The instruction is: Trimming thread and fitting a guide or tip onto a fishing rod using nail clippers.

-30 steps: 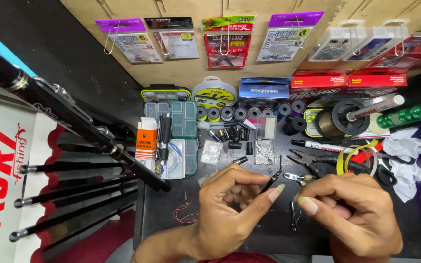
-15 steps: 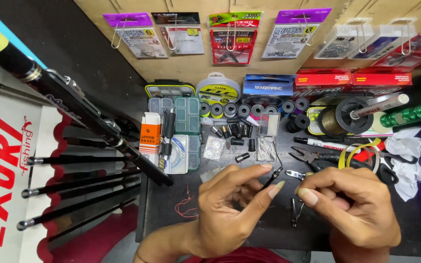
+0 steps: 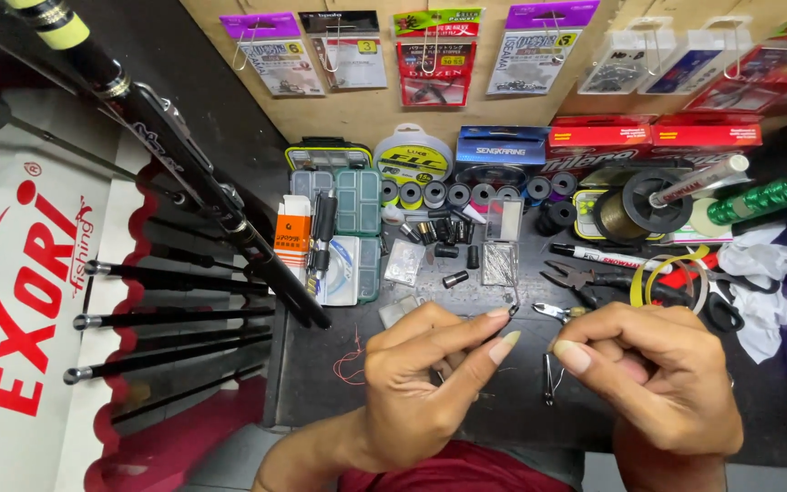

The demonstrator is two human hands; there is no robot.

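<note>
My left hand (image 3: 421, 374) is raised over the dark work mat (image 3: 321, 392), thumb and forefinger pinched on a small dark tube-shaped piece (image 3: 501, 326). My right hand (image 3: 649, 374) sits just to the right of it, fingers curled in a loose fist with the thumb pointing at the left fingertips. Whether a thin line runs between the hands is too fine to see. A small metal clip tool (image 3: 548, 378) lies on the mat below the gap between my hands.
A black fishing rod (image 3: 193, 182) slants across the left. Several rod sections (image 3: 175, 319) lie beside it. Green tackle boxes (image 3: 343, 232), small spools (image 3: 466, 193), pliers (image 3: 594, 278), a large line reel (image 3: 644, 205) and hook packets (image 3: 430, 46) on the wall fill the back.
The view has shifted slightly, and both hands sit a little lower in it. The pinch of my left fingers stays the same.
</note>
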